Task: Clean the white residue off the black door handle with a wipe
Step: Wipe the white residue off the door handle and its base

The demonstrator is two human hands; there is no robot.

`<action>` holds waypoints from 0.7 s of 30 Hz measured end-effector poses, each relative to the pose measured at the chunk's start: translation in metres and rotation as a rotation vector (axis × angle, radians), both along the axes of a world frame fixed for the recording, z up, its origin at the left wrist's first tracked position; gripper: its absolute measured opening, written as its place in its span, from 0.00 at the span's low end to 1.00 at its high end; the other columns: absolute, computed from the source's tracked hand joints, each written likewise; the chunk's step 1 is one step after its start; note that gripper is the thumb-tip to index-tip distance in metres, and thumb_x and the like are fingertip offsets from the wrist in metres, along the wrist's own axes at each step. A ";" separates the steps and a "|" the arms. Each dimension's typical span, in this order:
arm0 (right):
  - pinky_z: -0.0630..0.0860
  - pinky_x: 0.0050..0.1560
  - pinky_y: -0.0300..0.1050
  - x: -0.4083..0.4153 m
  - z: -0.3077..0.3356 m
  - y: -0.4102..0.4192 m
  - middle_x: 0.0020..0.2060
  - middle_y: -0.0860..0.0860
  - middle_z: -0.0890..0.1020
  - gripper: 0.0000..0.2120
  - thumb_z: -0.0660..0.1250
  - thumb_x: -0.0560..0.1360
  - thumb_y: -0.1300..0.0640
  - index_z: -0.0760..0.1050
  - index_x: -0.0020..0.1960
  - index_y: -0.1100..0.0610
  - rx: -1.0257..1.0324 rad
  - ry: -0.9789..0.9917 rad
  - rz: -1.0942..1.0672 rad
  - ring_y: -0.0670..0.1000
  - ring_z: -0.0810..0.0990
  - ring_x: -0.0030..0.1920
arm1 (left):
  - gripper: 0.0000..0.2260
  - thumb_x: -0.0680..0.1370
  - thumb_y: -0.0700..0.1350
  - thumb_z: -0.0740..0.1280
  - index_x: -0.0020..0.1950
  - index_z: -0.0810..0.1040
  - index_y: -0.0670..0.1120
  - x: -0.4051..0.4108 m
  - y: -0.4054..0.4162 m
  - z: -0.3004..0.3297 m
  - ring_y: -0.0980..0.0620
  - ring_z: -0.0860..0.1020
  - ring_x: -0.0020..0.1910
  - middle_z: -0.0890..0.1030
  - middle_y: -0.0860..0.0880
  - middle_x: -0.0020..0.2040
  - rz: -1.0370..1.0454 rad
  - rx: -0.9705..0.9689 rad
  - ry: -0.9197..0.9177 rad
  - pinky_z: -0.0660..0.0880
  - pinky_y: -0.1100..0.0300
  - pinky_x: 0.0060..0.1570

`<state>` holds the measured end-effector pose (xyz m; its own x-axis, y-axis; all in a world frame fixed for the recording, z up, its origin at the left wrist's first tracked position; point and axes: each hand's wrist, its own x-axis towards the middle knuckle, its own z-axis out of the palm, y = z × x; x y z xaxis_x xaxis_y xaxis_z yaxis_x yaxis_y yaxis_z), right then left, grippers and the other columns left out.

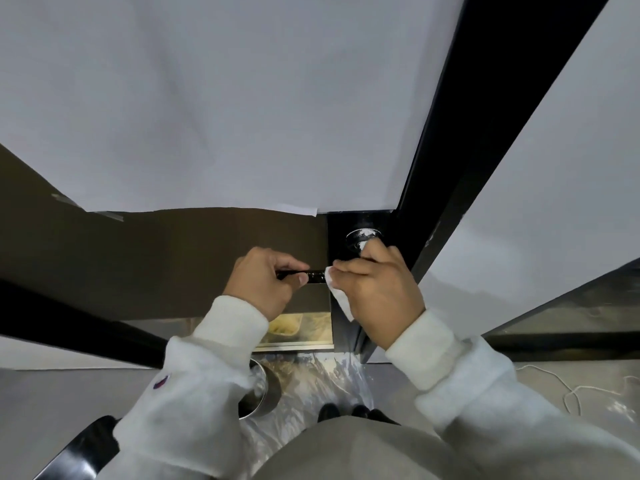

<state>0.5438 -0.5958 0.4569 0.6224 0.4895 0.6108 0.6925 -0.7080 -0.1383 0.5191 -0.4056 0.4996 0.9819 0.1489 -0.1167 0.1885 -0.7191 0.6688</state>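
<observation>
The black door handle [314,276] is a lever that sticks out to the left from a round base [362,236] on the black door frame. White residue shows on the round base. My left hand [265,282] grips the free end of the lever. My right hand [377,289] presses a white wipe [337,294] against the lever near the base, and a corner of the wipe hangs below my fingers. Only a short piece of the lever shows between my two hands.
White paper [225,98] covers the door panel above, with brown board [156,258] below it. A black frame post [460,140] runs up on the right. On the floor lie a metal can [263,389], clear plastic sheeting [318,379] and a white string [575,389].
</observation>
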 end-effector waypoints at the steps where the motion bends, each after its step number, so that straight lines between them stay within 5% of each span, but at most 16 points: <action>1: 0.65 0.41 0.46 0.001 -0.001 0.002 0.44 0.46 0.87 0.08 0.66 0.77 0.56 0.85 0.45 0.53 0.005 0.014 0.010 0.54 0.73 0.43 | 0.05 0.74 0.45 0.74 0.47 0.87 0.54 0.000 -0.001 0.000 0.62 0.80 0.42 0.81 0.63 0.39 0.007 0.004 0.008 0.69 0.71 0.43; 5: 0.66 0.41 0.47 -0.004 -0.014 -0.019 0.48 0.47 0.87 0.07 0.76 0.73 0.59 0.85 0.51 0.55 0.043 -0.037 0.031 0.53 0.72 0.45 | 0.05 0.74 0.45 0.74 0.46 0.87 0.55 -0.002 -0.006 0.004 0.62 0.79 0.42 0.82 0.62 0.39 0.046 0.001 0.024 0.67 0.74 0.41; 12: 0.65 0.43 0.49 0.002 -0.015 -0.006 0.50 0.46 0.86 0.08 0.75 0.73 0.58 0.85 0.52 0.55 0.018 -0.028 0.076 0.53 0.69 0.47 | 0.06 0.75 0.44 0.74 0.48 0.87 0.54 -0.005 -0.012 0.006 0.63 0.78 0.43 0.81 0.62 0.40 0.098 0.040 0.019 0.66 0.76 0.39; 21: 0.69 0.43 0.48 -0.022 -0.003 -0.030 0.47 0.44 0.87 0.04 0.73 0.75 0.57 0.87 0.48 0.53 0.259 0.069 0.123 0.50 0.71 0.45 | 0.07 0.76 0.44 0.72 0.50 0.86 0.54 -0.010 -0.020 0.007 0.51 0.77 0.51 0.79 0.62 0.42 0.101 0.140 -0.055 0.75 0.55 0.59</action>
